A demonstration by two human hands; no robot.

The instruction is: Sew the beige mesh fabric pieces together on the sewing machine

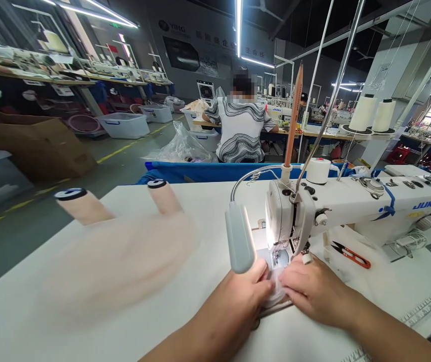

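Note:
A white sewing machine (351, 203) stands on the white table (185, 201). A small piece of white fabric (276, 294) lies under its needle. My left hand (243, 296) presses the fabric's left side with fingers curled on it. My right hand (311, 286) pinches the fabric's right side just in front of the presser foot (278, 256). A grey lamp head (239, 239) hangs just above my left hand.
A pile of sheer beige fabric (113, 261) with two tube ends lies at the left of the table. Red-handled snips (351, 255) rest beside the machine. Thread cones (373, 113) stand behind. A person in a striped top (241, 128) sits ahead. White bins (123, 124) line the aisle.

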